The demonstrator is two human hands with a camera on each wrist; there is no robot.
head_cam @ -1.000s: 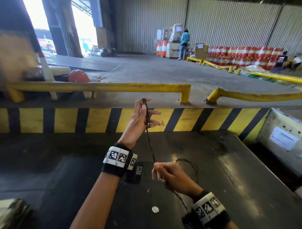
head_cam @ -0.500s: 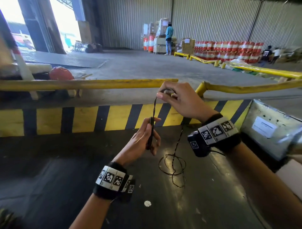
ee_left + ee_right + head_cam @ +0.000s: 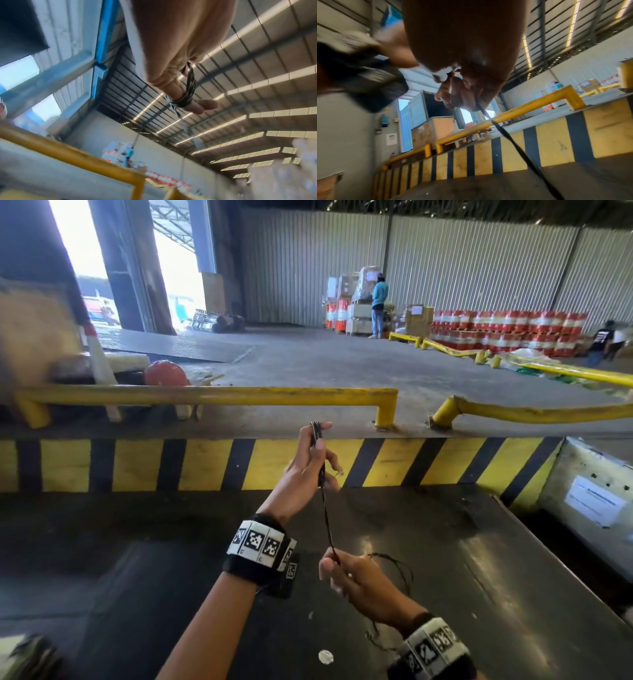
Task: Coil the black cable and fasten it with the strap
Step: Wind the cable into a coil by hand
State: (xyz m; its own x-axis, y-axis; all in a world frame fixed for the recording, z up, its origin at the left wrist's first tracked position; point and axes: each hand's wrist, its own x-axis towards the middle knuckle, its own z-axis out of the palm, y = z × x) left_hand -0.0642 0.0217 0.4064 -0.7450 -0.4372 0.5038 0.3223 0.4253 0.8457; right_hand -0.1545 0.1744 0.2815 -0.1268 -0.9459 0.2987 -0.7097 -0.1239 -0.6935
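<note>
My left hand (image 3: 313,460) is raised over the far part of the black table (image 3: 137,577). It holds several turns of the thin black cable (image 3: 326,518) wound round its fingers; the left wrist view shows this coil (image 3: 189,86) looped over the fingers (image 3: 202,106). From it a taut strand runs down to my right hand (image 3: 356,578), which pinches it low over the table. The right wrist view shows the cable (image 3: 505,135) leaving the right hand (image 3: 462,93). Loose cable (image 3: 402,568) lies on the table just right of that hand. No strap is clearly visible.
A yellow-and-black striped kerb (image 3: 205,463) bounds the table's far side, with yellow rails (image 3: 212,395) behind it. To the right stands a grey metal box (image 3: 592,498). A small white spot (image 3: 325,656) lies on the near table. People work far off by stacked drums.
My right hand has come down from above the left hand to low over the table, drawing the strand taut. My left hand has risen with the coil.
</note>
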